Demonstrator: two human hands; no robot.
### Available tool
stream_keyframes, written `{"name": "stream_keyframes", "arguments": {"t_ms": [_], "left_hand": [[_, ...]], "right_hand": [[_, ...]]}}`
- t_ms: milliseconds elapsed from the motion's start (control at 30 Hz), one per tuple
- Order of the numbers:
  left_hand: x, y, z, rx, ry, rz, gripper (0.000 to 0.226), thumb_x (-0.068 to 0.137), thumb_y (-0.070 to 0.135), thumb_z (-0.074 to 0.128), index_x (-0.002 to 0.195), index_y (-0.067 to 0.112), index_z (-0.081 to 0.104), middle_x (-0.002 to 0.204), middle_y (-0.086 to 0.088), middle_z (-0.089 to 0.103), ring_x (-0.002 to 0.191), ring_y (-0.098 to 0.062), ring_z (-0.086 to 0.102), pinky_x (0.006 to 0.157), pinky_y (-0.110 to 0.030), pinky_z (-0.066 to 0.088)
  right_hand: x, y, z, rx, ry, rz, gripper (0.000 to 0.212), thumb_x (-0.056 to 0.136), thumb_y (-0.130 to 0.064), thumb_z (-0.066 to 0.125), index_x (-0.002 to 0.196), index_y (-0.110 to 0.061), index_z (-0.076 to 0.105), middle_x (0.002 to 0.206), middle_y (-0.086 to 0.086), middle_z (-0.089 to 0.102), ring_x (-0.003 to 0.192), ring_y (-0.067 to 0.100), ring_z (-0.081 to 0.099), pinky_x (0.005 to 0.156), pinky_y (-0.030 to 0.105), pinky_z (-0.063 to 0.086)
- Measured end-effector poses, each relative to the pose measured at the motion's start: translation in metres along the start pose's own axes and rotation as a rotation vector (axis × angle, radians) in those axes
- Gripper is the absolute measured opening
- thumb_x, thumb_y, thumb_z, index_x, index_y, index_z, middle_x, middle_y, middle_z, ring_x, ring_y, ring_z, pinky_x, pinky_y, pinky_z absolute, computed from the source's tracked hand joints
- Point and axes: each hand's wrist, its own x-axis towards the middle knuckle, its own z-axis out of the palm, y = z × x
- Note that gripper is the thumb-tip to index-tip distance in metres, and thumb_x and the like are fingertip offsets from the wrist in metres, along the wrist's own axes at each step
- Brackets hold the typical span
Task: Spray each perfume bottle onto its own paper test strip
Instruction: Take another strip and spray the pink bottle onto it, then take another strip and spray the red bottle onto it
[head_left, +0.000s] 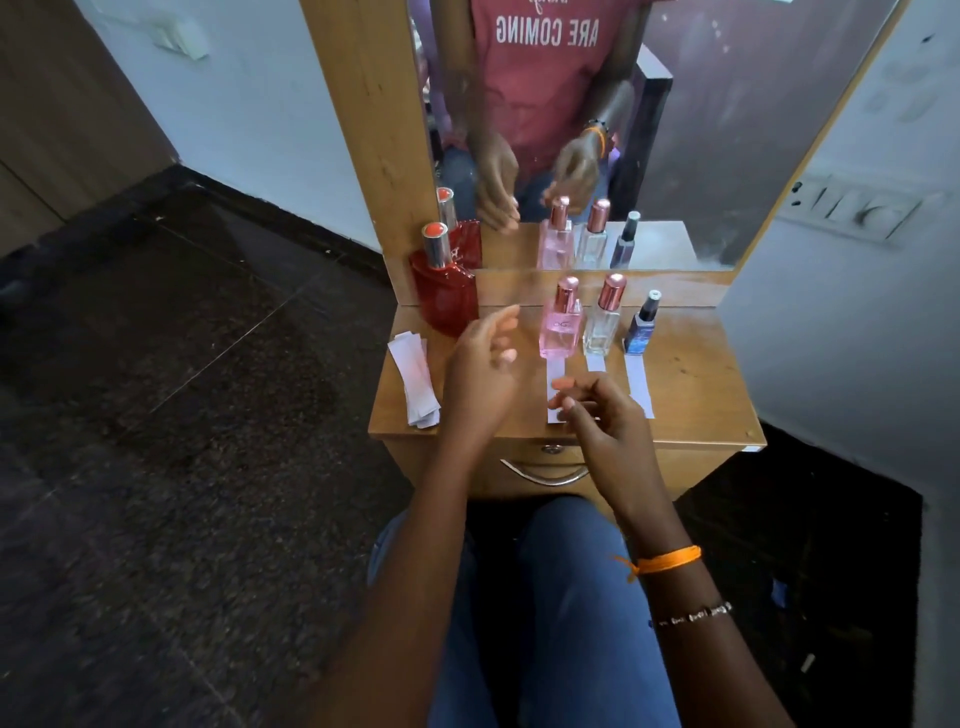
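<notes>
Along the back of the wooden dresser top (696, 395) stand a large red bottle (445, 291), a pink bottle (561, 325), a clear bottle (602, 325) and a small dark blue bottle (641, 325). A white paper strip lies in front of each of the last three: one (556, 374) under the pink bottle, one (596, 362) under the clear bottle, one (639, 387) under the blue bottle. My left hand (480, 364) hovers between the red and pink bottles, fingers relaxed and holding nothing. My right hand (597, 410) hangs over the near ends of the strips, fingers loosely curled, empty.
A small stack of spare paper strips (415, 379) lies at the dresser's left edge. A mirror (675, 130) rises right behind the bottles and reflects them and the hands. A drawer handle (540, 473) sits below the front edge. Dark floor lies to the left.
</notes>
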Motion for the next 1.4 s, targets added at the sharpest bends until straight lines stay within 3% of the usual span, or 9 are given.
{"name": "stream_keyframes", "arguments": {"t_ms": [100,200,300,433,667,900,1000,1233,1400], "left_hand": [[-0.026,-0.02,-0.031,0.084,0.206,-0.002,0.049,0.083,-0.012,0.047,0.121,0.016,0.058,0.114,0.0,0.058,0.101,-0.01,0.055,0.089,-0.02,0.043],[-0.031,-0.044,-0.061,0.153,0.33,-0.124,0.044,0.082,-0.008,0.053,0.122,0.009,0.057,0.117,-0.011,0.056,0.104,-0.02,0.057,0.088,-0.024,0.041],[-0.027,-0.059,-0.077,0.18,0.256,-0.219,0.044,0.082,-0.003,0.06,0.124,0.009,0.057,0.118,-0.013,0.058,0.107,-0.025,0.058,0.085,-0.026,0.041],[-0.027,-0.064,-0.076,0.14,0.114,-0.228,0.042,0.081,-0.001,0.064,0.122,0.009,0.06,0.108,-0.015,0.063,0.1,-0.023,0.061,0.079,-0.026,0.043],[-0.028,-0.069,-0.075,0.159,0.139,-0.199,0.043,0.08,0.0,0.066,0.121,0.011,0.061,0.111,-0.013,0.06,0.104,-0.023,0.06,0.082,-0.024,0.044],[-0.029,-0.073,-0.073,0.192,0.125,-0.15,0.044,0.082,0.001,0.065,0.124,0.012,0.059,0.116,-0.012,0.056,0.107,-0.023,0.059,0.085,-0.023,0.044],[-0.029,-0.074,-0.072,0.236,0.116,-0.136,0.041,0.084,0.002,0.063,0.124,0.012,0.06,0.122,-0.012,0.053,0.112,-0.024,0.056,0.088,-0.021,0.041],[-0.028,-0.075,-0.071,0.236,0.101,-0.144,0.041,0.085,0.004,0.062,0.125,0.014,0.058,0.126,-0.009,0.05,0.12,-0.025,0.049,0.099,-0.038,0.046],[-0.028,-0.076,-0.072,0.251,0.084,-0.136,0.044,0.086,0.005,0.061,0.128,0.016,0.056,0.128,-0.008,0.049,0.122,-0.025,0.048,0.099,-0.037,0.045]], "right_hand": [[0.003,-0.003,0.031,-0.082,-0.102,0.02,0.023,0.087,0.005,0.053,0.087,-0.017,0.059,0.075,-0.008,0.061,0.068,0.008,0.057,0.069,0.031,0.049],[0.01,-0.004,0.064,-0.214,-0.187,0.009,0.019,0.084,0.0,0.058,0.08,-0.017,0.053,0.078,-0.002,0.062,0.073,0.017,0.058,0.07,0.031,0.045],[0.018,-0.006,0.09,-0.292,-0.164,-0.008,0.023,0.08,-0.005,0.063,0.073,-0.023,0.052,0.074,0.0,0.062,0.071,0.016,0.058,0.065,0.03,0.042],[0.03,-0.005,0.108,-0.31,-0.102,0.068,0.012,0.076,-0.011,0.072,0.074,-0.014,0.06,0.08,0.008,0.069,0.075,0.02,0.062,0.066,0.029,0.043],[0.038,-0.007,0.112,-0.277,-0.037,0.2,0.026,0.064,-0.015,0.082,0.059,-0.023,0.057,0.068,0.001,0.066,0.07,0.02,0.064,0.067,0.035,0.052],[0.04,0.001,0.112,-0.207,-0.046,0.277,0.015,0.065,-0.016,0.08,0.059,-0.02,0.067,0.069,0.007,0.073,0.07,0.027,0.07,0.072,0.052,0.057],[0.04,0.0,0.111,-0.222,-0.048,0.275,0.015,0.067,-0.015,0.079,0.059,-0.021,0.067,0.07,0.007,0.073,0.071,0.027,0.07,0.072,0.051,0.057],[0.035,-0.009,0.116,-0.28,-0.026,0.203,0.021,0.064,-0.018,0.081,0.063,-0.021,0.06,0.071,0.006,0.068,0.072,0.025,0.066,0.066,0.042,0.055],[0.033,-0.007,0.115,-0.225,0.004,0.224,0.022,0.065,-0.014,0.08,0.059,-0.025,0.062,0.069,0.006,0.072,0.069,0.023,0.07,0.068,0.047,0.058]]}}
